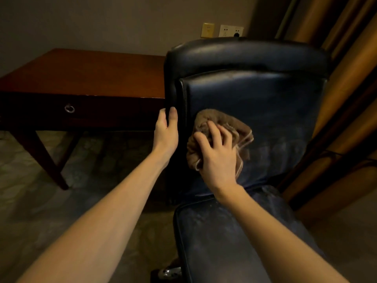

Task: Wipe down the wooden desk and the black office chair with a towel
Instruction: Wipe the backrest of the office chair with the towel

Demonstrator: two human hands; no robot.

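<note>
While the fingers point(214, 130) of the right hand point(219, 160) are spread and bent over the bunched brown towel point(216, 117), they grip it and press it against the backrest point(275, 103) of the chair point(244, 52), near its left edge and about halfway up. The left hand point(166, 131) grips that same edge: its thumb lies on the front and the other fingers go around behind, where I cannot see them. Below the towel, the lower backrest and the seat point(224, 231) show pale, hazy marks, maybe dust or wear. To the left of the chair stands the bench point(91, 72), dark red wood with a ring pull point(69, 108) on its drawer; nothing lies on the part of its top that is visible, and I cannot tell if it is wiped already. I judge that the step in hand is the wiping of the chair, at the backrest. The next move, I think, calls for firm strokes across to the right side and then down to the seat, while the left hand steadies the chair, because a caster point(170, 271) shows below and the chair may roll or turn.
</note>
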